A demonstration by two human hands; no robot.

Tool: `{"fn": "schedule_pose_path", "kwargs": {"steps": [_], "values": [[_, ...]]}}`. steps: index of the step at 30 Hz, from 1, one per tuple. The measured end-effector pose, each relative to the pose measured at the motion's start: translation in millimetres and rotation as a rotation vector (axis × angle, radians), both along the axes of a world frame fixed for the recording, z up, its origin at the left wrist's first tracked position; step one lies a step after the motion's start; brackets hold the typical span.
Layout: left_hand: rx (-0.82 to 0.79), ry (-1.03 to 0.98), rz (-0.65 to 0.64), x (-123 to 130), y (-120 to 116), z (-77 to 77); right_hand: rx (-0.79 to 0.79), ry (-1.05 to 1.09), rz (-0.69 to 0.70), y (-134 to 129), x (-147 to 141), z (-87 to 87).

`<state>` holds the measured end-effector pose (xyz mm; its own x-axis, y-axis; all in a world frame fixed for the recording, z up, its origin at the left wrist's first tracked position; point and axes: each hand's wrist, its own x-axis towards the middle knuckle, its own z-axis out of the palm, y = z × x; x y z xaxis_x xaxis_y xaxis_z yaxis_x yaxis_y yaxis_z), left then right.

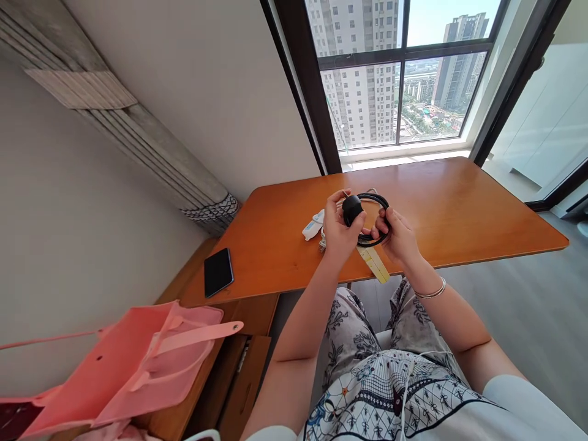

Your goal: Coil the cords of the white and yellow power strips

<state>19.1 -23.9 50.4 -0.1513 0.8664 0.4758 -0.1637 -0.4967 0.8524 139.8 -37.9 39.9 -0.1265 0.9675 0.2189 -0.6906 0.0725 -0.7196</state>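
A black plug point(352, 210) sits in the grip of my left hand point(340, 228), between thumb and fingers, above the table. From it runs a black cable point(374, 241) wound into a ring. My right hand point(397, 234) is closed on the right side of that ring. Behind my left hand, on the table, lies a white device point(313, 225) with a pale cord beside it. A yellow strip point(375, 264) lies below the cable at the table's front edge, partly hidden by the coil and my hands.
The orange-brown wooden table point(463, 208) stands below a window. A dark phone point(218, 272) lies at its left end. At the lower left, a pink bag point(151, 361) rests open on wooden furniture. A tied curtain point(151, 147) hangs at the left wall.
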Motion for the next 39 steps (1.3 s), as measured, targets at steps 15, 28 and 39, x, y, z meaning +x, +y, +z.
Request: {"fn": "schedule_pose_path", "kwargs": {"steps": [15,28,39], "values": [[-0.1,-0.184,-0.144,3.8,21.2,-38.9,0.031,0.02,-0.226,6.6,-21.3,-3.1],[-0.182,-0.439,-0.041,16.0,8.3,-40.3,0.026,-0.321,-0.297,13.6,-5.5,-29.4],[-0.085,-0.482,-0.248,-0.1,3.9,-35.0,-0.042,-0.727,-0.088,-14.3,19.7,-85.1]]}}
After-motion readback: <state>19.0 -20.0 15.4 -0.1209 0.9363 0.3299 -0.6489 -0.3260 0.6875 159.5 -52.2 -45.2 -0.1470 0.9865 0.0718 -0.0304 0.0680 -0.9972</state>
